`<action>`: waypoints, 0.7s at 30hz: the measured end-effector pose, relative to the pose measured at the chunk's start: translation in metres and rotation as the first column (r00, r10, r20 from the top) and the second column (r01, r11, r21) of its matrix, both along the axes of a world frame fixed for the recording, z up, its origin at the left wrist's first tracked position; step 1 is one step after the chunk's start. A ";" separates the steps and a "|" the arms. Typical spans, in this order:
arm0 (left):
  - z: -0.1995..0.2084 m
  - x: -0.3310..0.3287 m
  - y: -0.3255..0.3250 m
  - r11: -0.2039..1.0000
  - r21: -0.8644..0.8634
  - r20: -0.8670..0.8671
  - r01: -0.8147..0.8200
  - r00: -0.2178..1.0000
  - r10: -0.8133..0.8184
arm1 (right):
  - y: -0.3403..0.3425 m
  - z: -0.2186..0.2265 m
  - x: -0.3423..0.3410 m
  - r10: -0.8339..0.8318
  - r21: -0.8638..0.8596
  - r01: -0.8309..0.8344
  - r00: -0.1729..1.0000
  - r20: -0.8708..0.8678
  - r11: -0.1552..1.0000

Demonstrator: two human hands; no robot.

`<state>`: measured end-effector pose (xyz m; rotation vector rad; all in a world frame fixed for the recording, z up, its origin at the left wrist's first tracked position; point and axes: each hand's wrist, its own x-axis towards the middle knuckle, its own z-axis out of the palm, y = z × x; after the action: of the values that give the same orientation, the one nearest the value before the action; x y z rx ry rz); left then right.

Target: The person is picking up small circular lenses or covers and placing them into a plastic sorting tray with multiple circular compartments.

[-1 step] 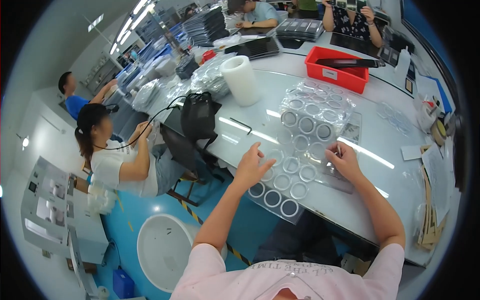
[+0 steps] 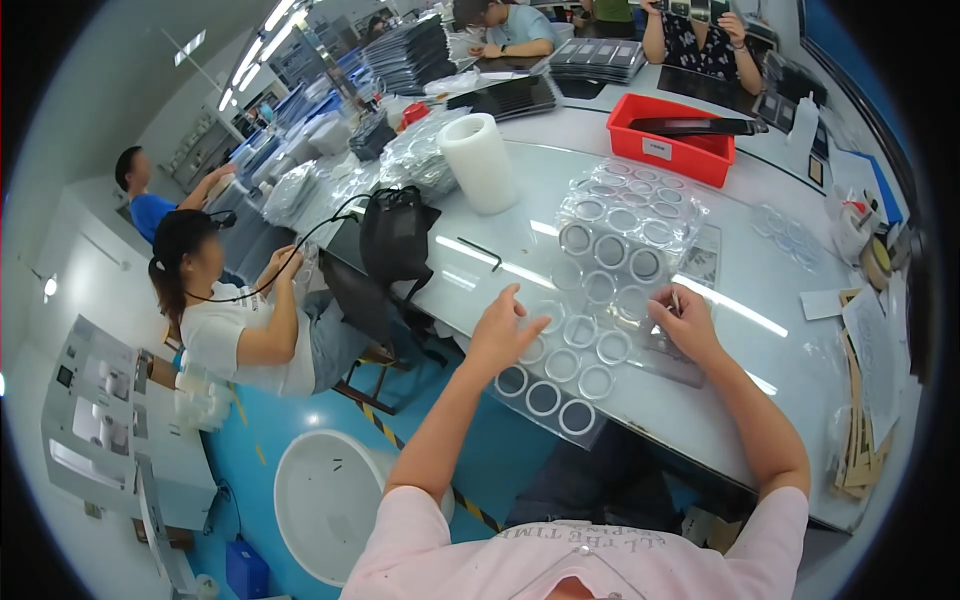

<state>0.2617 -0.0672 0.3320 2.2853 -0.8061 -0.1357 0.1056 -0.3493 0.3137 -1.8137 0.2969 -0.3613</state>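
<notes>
Several round rings [image 2: 581, 330] lie in rows on a clear plastic sheet [image 2: 540, 407] on the glass-topped table, and the front of the sheet hangs over the near edge. My left hand [image 2: 503, 330] is over the left side of these rows, thumb and fingers apart, holding nothing. At the right side of the rows, my right hand [image 2: 686, 322] is closed in a pinch on a small thin tool [image 2: 675, 298]. Fingers hide most of that tool, so its kind is unclear. Beyond my hands, clear film [image 2: 610, 196] covers more rings.
A red bin [image 2: 680, 160] holding black strips stands at the back right. A white roll [image 2: 478, 165], a hex key [image 2: 470, 250] and a black bag [image 2: 396, 238] are to the left. Papers [image 2: 872, 345] lie far right. A person in white [image 2: 262, 335] sits at left; others work across the table.
</notes>
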 end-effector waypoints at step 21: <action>0.018 -0.015 0.021 0.939 -0.327 -0.703 0.106 0.637 -0.317 | -0.010 0.033 -0.011 0.097 0.543 -0.062 0.995 -0.036 0.837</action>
<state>0.2469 -0.0466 0.3499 1.6277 -0.5839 -0.9693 0.0951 -0.3595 0.3466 -1.2699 0.3276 -0.1384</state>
